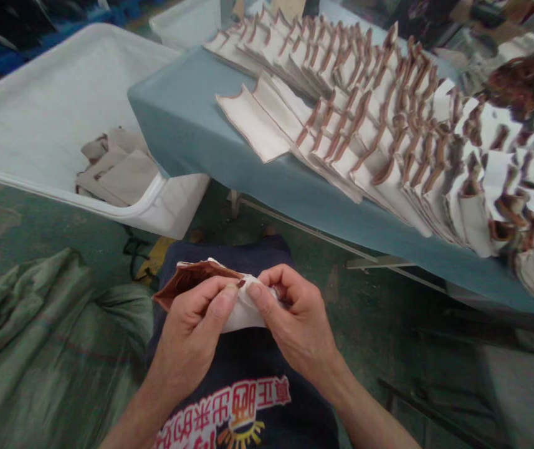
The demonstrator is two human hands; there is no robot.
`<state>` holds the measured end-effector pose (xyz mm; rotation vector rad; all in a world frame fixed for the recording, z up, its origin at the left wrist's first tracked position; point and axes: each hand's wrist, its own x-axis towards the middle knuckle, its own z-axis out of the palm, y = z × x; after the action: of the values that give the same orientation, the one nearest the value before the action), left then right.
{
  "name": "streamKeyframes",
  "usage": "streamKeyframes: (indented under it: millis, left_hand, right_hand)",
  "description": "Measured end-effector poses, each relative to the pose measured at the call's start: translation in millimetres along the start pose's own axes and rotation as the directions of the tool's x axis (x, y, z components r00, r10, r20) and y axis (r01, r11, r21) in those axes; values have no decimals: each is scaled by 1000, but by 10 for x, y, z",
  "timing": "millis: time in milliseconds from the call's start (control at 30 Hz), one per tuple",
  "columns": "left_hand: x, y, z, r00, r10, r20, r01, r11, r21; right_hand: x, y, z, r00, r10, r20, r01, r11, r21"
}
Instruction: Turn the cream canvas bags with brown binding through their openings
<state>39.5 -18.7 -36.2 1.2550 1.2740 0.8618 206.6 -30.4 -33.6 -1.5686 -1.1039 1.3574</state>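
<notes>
Over my lap I hold a small folded piece [192,277], brown leather outside with white lining. My left hand [194,333] grips it from below left, thumb pressed on the white edge. My right hand [295,318] pinches the same white edge from the right, fingers curled over it. The thumbs nearly touch. Part of the piece is hidden behind my fingers.
A table with a blue-grey cloth [187,125] stands ahead, covered with several overlapping rows of similar white and brown pieces [364,118]. A white bin [37,106] at left holds a few grey pieces [117,168]. A green sack [47,337] lies at lower left.
</notes>
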Motion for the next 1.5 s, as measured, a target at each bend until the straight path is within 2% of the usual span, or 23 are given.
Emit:
streamKeyframes:
  millis: [133, 300, 367, 500, 700, 900, 1100, 1300, 1400, 1500]
  left_hand:
    - [-23, -104, -37, 999, -30, 30, 32, 997, -64]
    - [-46, -323, -67, 987, -133, 86, 147, 971, -187]
    - [-52, -356, -68, 985, -146, 90, 161, 968, -193]
    - [-64, -360, -73, 984, -160, 81, 172, 967, -186]
    - [-53, -398, -66, 984, -161, 72, 172, 966, -190]
    - [-59, -347, -35, 991, -136, 10, 136, 975, -175]
    - [-42, -262, 8, 988, -147, 37, 151, 961, -232]
    - [-27, -109, 47, 999, -13, -47, 11, 999, -45]
    - [-45, -88, 85, 987, 94, -134, -82, 992, 93]
    - [-70, -92, 113, 968, 176, -176, -145, 973, 177]
  right_hand:
    - [-3, 50, 3, 999, 3, 40, -4, 1000, 15]
    - [10, 73, -20, 987, 49, 156, -62, 995, 78]
    - [15, 82, -22, 986, 52, 159, -66, 995, 82]
    - [30, 91, -18, 987, 47, 152, -58, 996, 70]
    - [51, 99, -4, 983, 66, 171, -92, 985, 144]
    - [74, 131, 30, 995, 1, 102, -8, 998, 69]
    - [76, 139, 41, 995, -64, 71, 64, 998, 1]
    - [34, 119, 46, 993, -104, 56, 107, 993, -52]
    - [54, 89, 23, 995, -28, 94, 28, 1000, 4]
    - [101, 70, -16, 975, 65, 213, -93, 988, 123]
